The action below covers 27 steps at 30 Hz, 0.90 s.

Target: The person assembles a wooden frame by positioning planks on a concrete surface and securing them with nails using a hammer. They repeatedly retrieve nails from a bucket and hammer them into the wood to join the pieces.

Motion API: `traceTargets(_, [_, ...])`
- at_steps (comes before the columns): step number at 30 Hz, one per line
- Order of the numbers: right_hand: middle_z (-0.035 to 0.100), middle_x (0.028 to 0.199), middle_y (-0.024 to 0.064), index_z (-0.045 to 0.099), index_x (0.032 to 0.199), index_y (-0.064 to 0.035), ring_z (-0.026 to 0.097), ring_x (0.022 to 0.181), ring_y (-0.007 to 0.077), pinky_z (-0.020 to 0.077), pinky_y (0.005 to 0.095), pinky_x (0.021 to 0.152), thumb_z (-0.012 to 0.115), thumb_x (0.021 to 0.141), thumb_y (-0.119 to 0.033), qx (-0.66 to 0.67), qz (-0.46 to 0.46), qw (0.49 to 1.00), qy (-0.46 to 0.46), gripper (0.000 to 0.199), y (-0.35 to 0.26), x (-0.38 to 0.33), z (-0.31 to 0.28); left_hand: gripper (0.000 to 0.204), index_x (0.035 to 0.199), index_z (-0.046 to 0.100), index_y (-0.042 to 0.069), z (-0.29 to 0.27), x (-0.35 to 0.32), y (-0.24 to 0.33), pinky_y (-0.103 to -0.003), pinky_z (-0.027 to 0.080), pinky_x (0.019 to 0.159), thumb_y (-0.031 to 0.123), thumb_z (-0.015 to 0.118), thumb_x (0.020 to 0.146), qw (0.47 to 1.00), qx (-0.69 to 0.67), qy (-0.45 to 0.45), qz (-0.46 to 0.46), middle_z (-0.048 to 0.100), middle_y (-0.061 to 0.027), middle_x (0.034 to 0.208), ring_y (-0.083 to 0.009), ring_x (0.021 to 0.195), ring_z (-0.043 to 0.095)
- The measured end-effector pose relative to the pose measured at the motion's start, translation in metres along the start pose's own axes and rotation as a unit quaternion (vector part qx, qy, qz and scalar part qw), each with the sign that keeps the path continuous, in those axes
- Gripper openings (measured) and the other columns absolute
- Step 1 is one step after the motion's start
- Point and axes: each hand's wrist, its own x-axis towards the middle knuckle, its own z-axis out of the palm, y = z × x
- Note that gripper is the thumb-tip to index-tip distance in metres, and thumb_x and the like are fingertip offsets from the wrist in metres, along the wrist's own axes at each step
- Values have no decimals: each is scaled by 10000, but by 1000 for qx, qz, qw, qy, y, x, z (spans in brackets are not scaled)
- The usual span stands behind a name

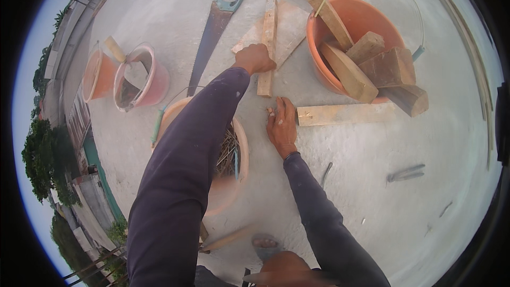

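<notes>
My left hand point(255, 58) is closed on a narrow wooden batten point(268, 37) that lies lengthwise on the concrete floor, over a wider flat board point(289, 29). My right hand point(281, 122) rests fingers down on the left end of a second batten point(345, 113) that lies crosswise; whether it grips the wood I cannot tell. A hand saw point(212, 32) with a blue-green handle lies just left of the left hand.
An orange bucket point(366, 18) holding several wood offcuts stands at the right. A bucket of nails point(231, 154) sits under my left arm. Two more buckets point(135, 77) stand at the left, near the roof edge. My sandalled foot point(265, 244) shows below.
</notes>
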Motion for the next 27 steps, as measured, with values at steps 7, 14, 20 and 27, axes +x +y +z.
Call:
traceTargets(7, [526,1427,242,529,1442,9,559,1277,431,504,488,1060,687,1022,-134,-16,-12,1000,12,470,3,-3,3,487,1231,714,-37,-64,34,-99,-491,609,908,277,702,859,978,20,197,-62,745,-279,1211,-419,1100,753])
traceTargets(14, [527,1420,244,518,1441,20,559,1276,423,498,495,1065,704,1022,-151,-25,-23,999,14,489,4,-2,4,505,1302,631,-54,-29,41,-114,-497,591,944,239,713,899,965,128,227,24,734,-236,1258,-410,1163,727])
traceTargets(20, [534,1407,243,508,1439,15,556,1285,421,496,497,1072,711,1016,-152,-20,-20,1000,13,498,5,-5,6,812,1452,531,-32,-8,96,-70,-565,507,1088,440,831,865,989,48,83,110,573,-239,1525,-425,1383,583])
traceTargets(27, [528,1419,230,516,1430,-9,544,1299,425,482,506,1094,725,1003,-156,-12,-16,1000,-2,498,1,-2,1,1100,1626,328,-24,16,118,-44,-584,431,1175,385,903,782,997,22,62,31,497,-318,1570,-453,1485,471])
